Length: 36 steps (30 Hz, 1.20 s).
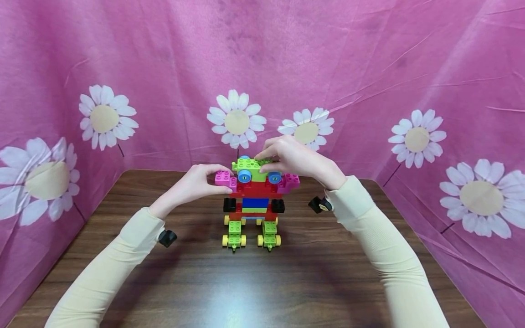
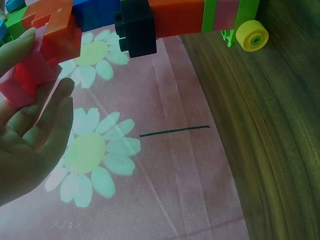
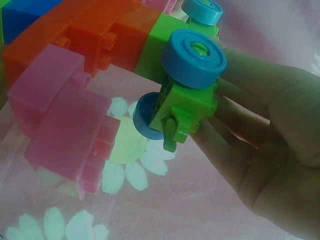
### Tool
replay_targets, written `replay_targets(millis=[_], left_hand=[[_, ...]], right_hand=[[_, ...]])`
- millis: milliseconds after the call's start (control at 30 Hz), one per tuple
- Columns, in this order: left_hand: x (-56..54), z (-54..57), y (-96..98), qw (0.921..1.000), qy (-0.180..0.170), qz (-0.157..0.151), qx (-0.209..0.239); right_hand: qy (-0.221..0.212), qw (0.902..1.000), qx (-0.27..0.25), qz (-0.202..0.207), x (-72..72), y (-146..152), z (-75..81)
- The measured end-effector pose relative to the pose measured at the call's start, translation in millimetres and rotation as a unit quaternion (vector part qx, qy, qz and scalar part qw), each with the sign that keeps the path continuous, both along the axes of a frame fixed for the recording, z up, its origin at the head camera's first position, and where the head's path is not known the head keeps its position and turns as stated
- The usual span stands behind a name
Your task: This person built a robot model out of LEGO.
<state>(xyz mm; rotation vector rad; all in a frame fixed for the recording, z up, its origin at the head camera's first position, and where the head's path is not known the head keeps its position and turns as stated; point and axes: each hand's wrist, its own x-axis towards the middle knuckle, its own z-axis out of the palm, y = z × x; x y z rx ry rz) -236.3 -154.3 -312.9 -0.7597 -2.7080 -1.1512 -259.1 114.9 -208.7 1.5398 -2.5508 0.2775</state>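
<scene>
A toy figure of building blocks stands upright on the table, its red block above a blue block. My left hand grips the pink block at the figure's left side; in the left wrist view the thumb lies on one side of that pink block and the fingers on the other. At the top sits a green wheeled block with blue wheels. My right hand holds this green piece from above, fingertips partly hidden behind it. Another pink block juts out on the right.
Black blocks stick out at both sides of the figure. Its feet are green wheeled bases with yellow wheels. The brown wooden table ends at a pink flowered cloth behind and on both sides.
</scene>
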Motion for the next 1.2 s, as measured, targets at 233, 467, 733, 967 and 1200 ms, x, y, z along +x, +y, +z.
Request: replay_targets(millis=[233, 467, 733, 967, 1200], left_hand=[[0.0, -0.6, 0.0, 1.0, 0.0, 0.0, 0.002], [0.6, -1.0, 0.2, 1.0, -0.001, 0.002, 0.006], [0.3, -1.8, -0.2, 1.0, -0.003, 0.001, 0.009], [2.4, -0.9, 0.2, 0.9999, -0.014, 0.004, 0.009], [3.3, -1.7, 0.5, 0.9998, -0.008, 0.001, 0.017]], right_hand=[[0.008, 1.0, -0.001, 0.004, 0.6, -0.2, -0.3], [-0.007, 1.0, -0.005, -0.001, -1.3, 1.4, -1.8], [-0.005, 0.9999, -0.011, -0.006, -0.9, 2.7, -2.8], [0.003, 0.999, -0.045, -0.001, 1.6, 8.9, -5.7], [0.018, 0.9909, -0.13, -0.029, 11.8, 36.6, -7.2]])
